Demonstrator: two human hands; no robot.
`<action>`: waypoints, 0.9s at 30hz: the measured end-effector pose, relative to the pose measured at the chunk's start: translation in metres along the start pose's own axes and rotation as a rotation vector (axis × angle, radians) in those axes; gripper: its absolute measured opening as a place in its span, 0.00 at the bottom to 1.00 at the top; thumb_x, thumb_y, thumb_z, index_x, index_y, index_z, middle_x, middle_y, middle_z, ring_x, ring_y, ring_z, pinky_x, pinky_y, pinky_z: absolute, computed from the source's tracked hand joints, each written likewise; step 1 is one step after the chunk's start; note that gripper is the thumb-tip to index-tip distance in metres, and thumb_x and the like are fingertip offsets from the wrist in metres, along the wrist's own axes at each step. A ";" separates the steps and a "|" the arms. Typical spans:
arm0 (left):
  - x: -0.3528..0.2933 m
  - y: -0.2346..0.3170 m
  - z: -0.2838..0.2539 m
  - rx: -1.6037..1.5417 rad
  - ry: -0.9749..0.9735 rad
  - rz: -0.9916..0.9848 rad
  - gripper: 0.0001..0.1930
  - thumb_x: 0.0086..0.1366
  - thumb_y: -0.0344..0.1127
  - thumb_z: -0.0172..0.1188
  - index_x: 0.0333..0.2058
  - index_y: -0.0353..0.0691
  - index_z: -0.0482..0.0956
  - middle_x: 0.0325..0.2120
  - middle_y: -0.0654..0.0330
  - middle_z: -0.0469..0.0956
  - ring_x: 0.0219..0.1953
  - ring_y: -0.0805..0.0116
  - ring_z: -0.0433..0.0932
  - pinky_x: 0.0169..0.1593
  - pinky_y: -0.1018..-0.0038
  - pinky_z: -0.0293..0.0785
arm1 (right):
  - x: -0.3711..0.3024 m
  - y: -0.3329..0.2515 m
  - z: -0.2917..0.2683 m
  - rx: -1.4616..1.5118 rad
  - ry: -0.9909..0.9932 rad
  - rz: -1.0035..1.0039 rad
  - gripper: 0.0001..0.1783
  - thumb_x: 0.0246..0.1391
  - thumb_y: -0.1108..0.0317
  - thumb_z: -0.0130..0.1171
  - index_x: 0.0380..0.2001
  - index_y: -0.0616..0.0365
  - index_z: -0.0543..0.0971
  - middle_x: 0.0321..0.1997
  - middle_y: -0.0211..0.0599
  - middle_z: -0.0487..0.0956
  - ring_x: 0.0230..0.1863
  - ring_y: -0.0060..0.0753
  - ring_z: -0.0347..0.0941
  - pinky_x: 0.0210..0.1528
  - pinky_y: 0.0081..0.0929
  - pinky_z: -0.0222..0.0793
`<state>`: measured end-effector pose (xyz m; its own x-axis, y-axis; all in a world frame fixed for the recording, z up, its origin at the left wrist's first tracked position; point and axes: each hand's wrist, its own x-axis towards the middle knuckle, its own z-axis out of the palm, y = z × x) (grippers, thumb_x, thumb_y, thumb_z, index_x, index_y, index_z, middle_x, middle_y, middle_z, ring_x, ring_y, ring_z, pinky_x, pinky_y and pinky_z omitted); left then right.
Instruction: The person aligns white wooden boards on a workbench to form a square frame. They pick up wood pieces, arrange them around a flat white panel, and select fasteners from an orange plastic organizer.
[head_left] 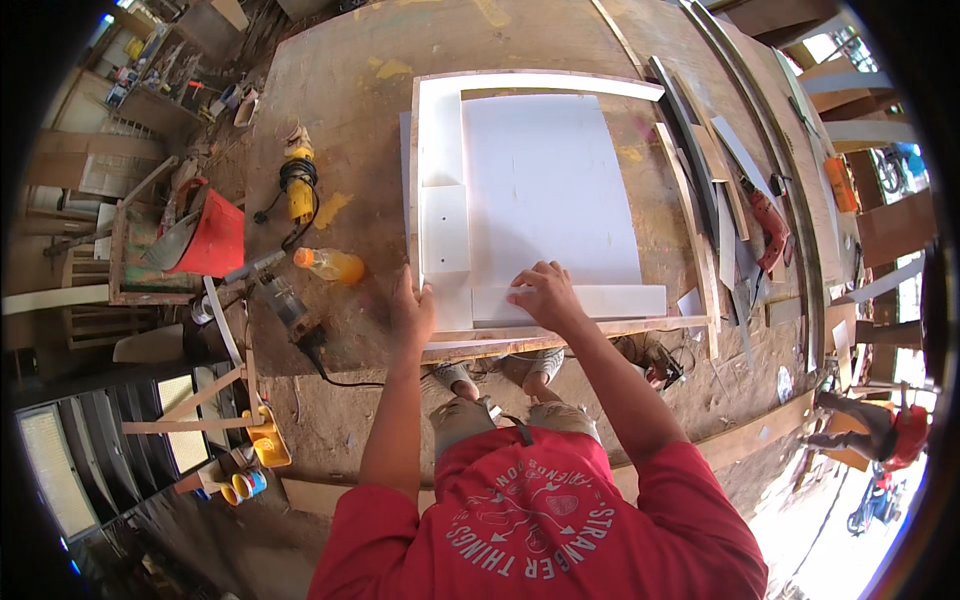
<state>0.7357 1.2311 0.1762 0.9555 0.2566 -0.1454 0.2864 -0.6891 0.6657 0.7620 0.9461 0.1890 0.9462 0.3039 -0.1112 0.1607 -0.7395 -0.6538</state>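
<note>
A white three-sided board frame [437, 130] lies on the wooden worktable, its open side to the right. Inside it rests a flat white panel [545, 170]. A short white board with two small holes [444, 230] lines the frame's left side. My left hand [411, 308] grips the frame's near left corner, thumb on the inner side and fingers outside. Along the near side lies a long white strip [620, 300]. My right hand [546, 296] is curled over this strip, fingers bent onto it; their tips are partly hidden.
Left on the table are a yellow corded power tool [299, 185], a bottle of orange liquid [330, 265] and a grey power tool [285, 305]. Loose strips [690, 150] and a red drill [770, 225] lie to the right. A person in red [905, 435] is far right.
</note>
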 end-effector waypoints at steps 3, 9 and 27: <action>-0.017 -0.038 0.003 -0.123 0.145 0.030 0.31 0.72 0.34 0.61 0.69 0.25 0.67 0.65 0.36 0.73 0.64 0.40 0.74 0.68 0.55 0.69 | -0.006 -0.017 0.004 -0.017 -0.014 -0.061 0.11 0.55 0.54 0.72 0.37 0.46 0.88 0.43 0.36 0.81 0.53 0.50 0.73 0.61 0.47 0.68; -0.027 -0.009 0.007 -0.107 0.176 -0.038 0.30 0.72 0.33 0.62 0.68 0.24 0.69 0.56 0.36 0.78 0.54 0.45 0.79 0.58 0.58 0.75 | -0.035 -0.022 -0.024 -0.139 -0.142 -0.192 0.31 0.55 0.45 0.73 0.56 0.52 0.83 0.54 0.43 0.78 0.60 0.49 0.71 0.66 0.50 0.66; -0.056 0.076 -0.004 0.171 -0.293 0.645 0.46 0.52 0.48 0.79 0.67 0.37 0.70 0.63 0.48 0.73 0.69 0.47 0.69 0.78 0.47 0.56 | -0.038 -0.018 -0.019 -0.226 -0.153 -0.307 0.50 0.39 0.53 0.81 0.66 0.60 0.74 0.56 0.43 0.74 0.62 0.48 0.68 0.69 0.45 0.64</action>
<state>0.7032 1.1668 0.2375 0.9106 -0.4121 0.0316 -0.3565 -0.7445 0.5645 0.7281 0.9364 0.2190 0.7947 0.6042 -0.0582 0.5026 -0.7088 -0.4950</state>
